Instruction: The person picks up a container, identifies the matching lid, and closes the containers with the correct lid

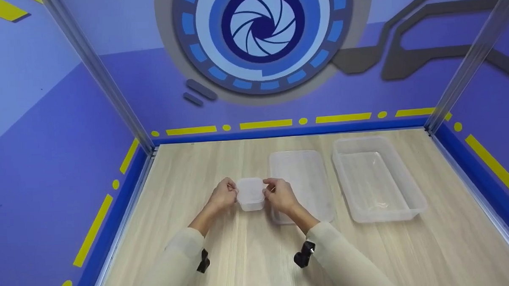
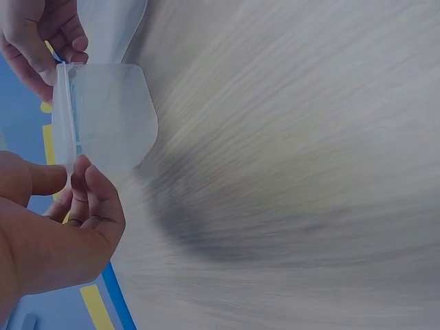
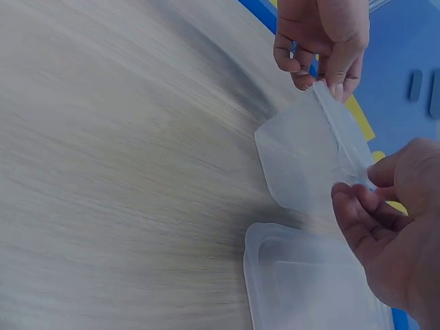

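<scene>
Left grip (image 1: 223, 195) and right grip (image 1: 281, 196) are pinching the tub's (image 1: 251, 194) rim (likely light, slick, stiffest there) nearer the bench's (image 1: 183, 166) left edge.

Head cam's up high on the person, tipped forward and down, far enough back to catch most of the wooden tabletop (image 1: 453, 246) and the back wall (image 1: 134, 88). Wrist cams are way closer, turned sideways, each looking along its own hand; I'd say both share the small tub (image 2: 113, 110), left hand (image 2: 58, 237) and right hand (image 3: 405, 230).

Large lid (image 1: 310, 181) partly behind right hand (image 1: 280, 196); sleeves (image 1: 174, 260) cut off
</scene>
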`<state>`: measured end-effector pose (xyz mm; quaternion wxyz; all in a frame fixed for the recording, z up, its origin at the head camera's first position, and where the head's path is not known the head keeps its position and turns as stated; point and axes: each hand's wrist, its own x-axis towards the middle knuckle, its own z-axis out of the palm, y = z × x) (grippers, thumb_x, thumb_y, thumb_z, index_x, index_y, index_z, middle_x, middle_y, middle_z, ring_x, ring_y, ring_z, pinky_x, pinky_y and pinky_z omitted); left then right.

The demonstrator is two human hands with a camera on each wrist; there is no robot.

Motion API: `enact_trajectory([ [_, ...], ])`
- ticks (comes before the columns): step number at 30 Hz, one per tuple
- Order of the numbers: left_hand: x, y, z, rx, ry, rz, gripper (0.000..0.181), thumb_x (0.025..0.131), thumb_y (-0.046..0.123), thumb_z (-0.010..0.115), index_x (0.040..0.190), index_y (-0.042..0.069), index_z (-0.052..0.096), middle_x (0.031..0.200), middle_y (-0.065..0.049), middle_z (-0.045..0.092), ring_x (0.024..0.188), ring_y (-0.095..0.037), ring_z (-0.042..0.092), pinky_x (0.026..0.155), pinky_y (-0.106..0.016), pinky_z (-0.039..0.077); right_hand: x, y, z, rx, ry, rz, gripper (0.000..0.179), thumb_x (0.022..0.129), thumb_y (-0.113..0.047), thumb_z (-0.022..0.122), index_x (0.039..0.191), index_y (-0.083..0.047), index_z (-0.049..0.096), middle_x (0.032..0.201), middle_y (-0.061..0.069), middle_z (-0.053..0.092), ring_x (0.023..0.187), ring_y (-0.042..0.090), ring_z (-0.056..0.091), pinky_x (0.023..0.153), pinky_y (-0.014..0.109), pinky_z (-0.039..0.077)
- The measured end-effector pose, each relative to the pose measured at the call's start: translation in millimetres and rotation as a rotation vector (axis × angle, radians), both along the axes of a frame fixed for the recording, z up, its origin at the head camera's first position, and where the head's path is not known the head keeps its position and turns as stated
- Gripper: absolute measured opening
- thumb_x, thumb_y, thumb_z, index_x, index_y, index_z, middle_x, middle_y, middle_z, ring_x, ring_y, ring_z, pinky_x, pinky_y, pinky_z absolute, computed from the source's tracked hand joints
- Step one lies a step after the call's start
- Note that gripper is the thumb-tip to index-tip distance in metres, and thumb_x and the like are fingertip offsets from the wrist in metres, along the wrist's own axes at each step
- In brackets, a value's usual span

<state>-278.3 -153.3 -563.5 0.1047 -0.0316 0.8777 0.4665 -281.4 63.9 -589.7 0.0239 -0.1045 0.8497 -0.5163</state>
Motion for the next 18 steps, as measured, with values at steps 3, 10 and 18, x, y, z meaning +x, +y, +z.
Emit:
enact_trajectory([
  [3,1.0,-1.2,0.3,0.004,0.001,-0.005,0.011,0.104,0.002,0.052,0.114,0.003,0.056,0.095,-0.007,0.058,0.080,-0.018,0.059,0.063,-0.026,0.046,1.0,-0.8,-1.0,-0.004,0.006,0.000,0.033,0.098,0.003,0.065,0.130,0.011,0.067,0.091,0.011,0.069,0.079,0.017,0.064,0.065,0.027,0.055],
  [10,4.4,-2.4,2.3,0.018,-0.005,-0.020,0.010,0.105,0.003,0.052,0.115,0.001,0.055,0.094,-0.006,0.058,0.079,-0.017,0.057,0.063,-0.026,0.045,3.9,-2.6,-4.8,0.016,0.039,0.009,0.033,0.100,0.001,0.064,0.131,0.011,0.067,0.091,0.009,0.069,0.079,0.016,0.064,0.066,0.026,0.055],
  [18,3.3,2.5,-1.5,-0.023,0.038,-0.021,0.009,0.107,0.004,0.054,0.115,0.000,0.057,0.095,-0.008,0.061,0.081,-0.018,0.061,0.066,-0.026,0.047,3.5,1.2,-7.6,0.066,0.082,0.015,0.032,0.101,-0.001,0.064,0.131,0.011,0.067,0.094,0.010,0.069,0.084,0.019,0.064,0.072,0.031,0.057],
])
